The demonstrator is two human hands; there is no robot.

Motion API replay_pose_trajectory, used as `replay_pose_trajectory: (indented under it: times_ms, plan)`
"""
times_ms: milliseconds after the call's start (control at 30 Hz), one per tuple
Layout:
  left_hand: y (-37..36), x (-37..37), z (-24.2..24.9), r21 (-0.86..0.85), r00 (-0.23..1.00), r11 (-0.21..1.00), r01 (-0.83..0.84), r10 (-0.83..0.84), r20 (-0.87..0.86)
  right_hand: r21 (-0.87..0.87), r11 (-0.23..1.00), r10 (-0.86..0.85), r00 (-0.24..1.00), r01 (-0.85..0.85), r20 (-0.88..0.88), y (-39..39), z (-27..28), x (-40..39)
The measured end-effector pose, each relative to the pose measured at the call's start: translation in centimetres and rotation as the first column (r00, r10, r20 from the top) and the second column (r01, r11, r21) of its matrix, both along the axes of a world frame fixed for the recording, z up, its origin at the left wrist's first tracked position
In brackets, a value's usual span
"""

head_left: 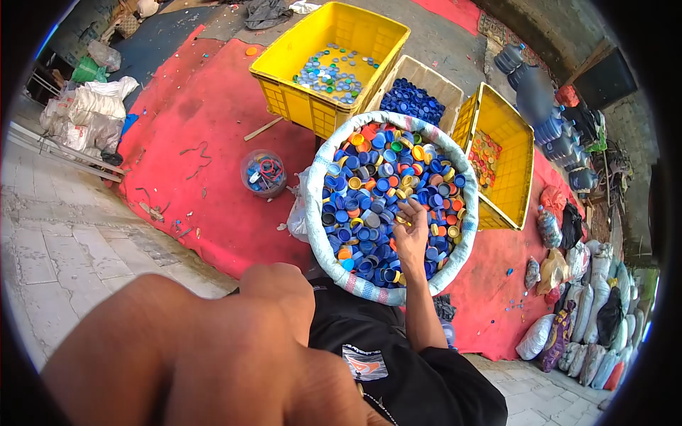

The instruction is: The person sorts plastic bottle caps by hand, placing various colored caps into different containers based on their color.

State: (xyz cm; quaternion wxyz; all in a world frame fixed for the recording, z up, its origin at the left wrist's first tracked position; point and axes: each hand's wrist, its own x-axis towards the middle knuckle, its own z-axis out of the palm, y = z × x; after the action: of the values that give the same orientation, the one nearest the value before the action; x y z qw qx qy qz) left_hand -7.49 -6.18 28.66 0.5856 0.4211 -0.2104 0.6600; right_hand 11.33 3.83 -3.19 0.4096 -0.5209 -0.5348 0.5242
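Note:
A round basket with a padded, wrapped rim (317, 206) stands in front of my body, heaped with bottle caps (366, 234) in blue, orange, yellow and green. Over the right part of the heap is my right hand (412, 234), thumb and fingers apart and slightly bent. Caps lie close around its fingertips; I see none clearly held. My left hand (234, 341) looms very large at the lower left, right by the camera, with bent knuckles showing. Its fingertips are hidden, so whatever it grips cannot be made out.
Behind the basket stand a yellow crate (284, 82) with pale caps, a whitish crate (455, 92) of blue caps and a yellow crate (522, 170) with orange-red caps. A small bucket (263, 174) sits on the red mat (192, 142). Filled sacks (582, 312) line the right.

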Motion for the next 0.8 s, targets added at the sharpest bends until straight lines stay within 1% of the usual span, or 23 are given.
replay_pose_trajectory:
  times_ms: [33,67,100,133,167,233,367,400,500,600,700,733,800]
  plan:
    - [-0.1,-0.2,0.0,-0.003,1.0,1.0,-0.012,0.012,0.008,0.053,0.996,0.057,0.967,-0.072,0.248,-0.2,0.1,-0.3]
    - [-0.3,-0.5,-0.1,-0.002,1.0,1.0,-0.017,0.017,0.014,0.147,0.973,0.101,0.905,-0.176,0.414,-0.1,0.1,-0.6]
    - [-0.5,-0.6,-0.3,-0.002,1.0,1.0,-0.026,0.026,0.016,0.216,0.933,0.12,0.814,-0.288,0.569,-0.3,-0.1,-0.9]
    - [-0.8,-0.9,-0.6,-0.01,0.999,0.999,-0.032,0.033,0.033,0.306,0.903,0.08,0.818,-0.302,0.57,-0.4,-0.4,-1.5]
    - [-1.0,-1.3,-1.0,-0.026,0.998,0.999,-0.048,0.049,0.046,0.336,0.885,0.06,0.797,-0.321,0.601,-0.4,-0.6,-2.1]
    - [-1.5,-1.9,-1.3,-0.042,0.995,0.996,-0.078,0.08,0.059,0.291,0.866,0.095,0.706,-0.406,0.701,-0.2,0.3,-3.1]
    - [-1.8,-2.8,-1.7,-0.053,0.992,0.993,-0.104,0.107,0.07,0.269,0.831,0.118,0.627,-0.488,0.77,0.5,-1.1,-3.8]
    - [-1.7,-2.8,-1.7,-0.055,0.991,0.993,-0.107,0.111,0.077,0.265,0.835,0.12,0.629,-0.482,0.768,0.6,-1.3,-3.9]
    - [-2.0,-3.6,-2.3,-0.072,0.987,0.989,-0.129,0.135,0.084,0.228,0.839,0.127,0.584,-0.495,0.802,0.8,-1.2,-4.3]
    - [-1.8,-4.3,-2.5,-0.106,0.982,0.983,-0.153,0.163,0.098,0.297,0.814,0.083,0.607,-0.498,0.79,1.2,-1.2,-4.8]
    - [-1.3,-5.5,-3.1,-0.185,0.966,0.96,-0.208,0.232,0.116,0.226,0.833,0.094,0.533,-0.504,0.841,1.4,-0.9,-5.2]
    - [-1.0,-5.9,-3.6,-0.224,0.953,0.944,-0.243,0.275,0.124,0.175,0.847,0.11,0.488,-0.502,0.866,1.6,-1.1,-5.4]
    - [0.1,-7.0,-5.1,-0.309,0.924,0.9,-0.306,0.359,0.129,0.14,0.844,0.142,0.467,-0.518,0.873,2.0,-1.3,-5.5]
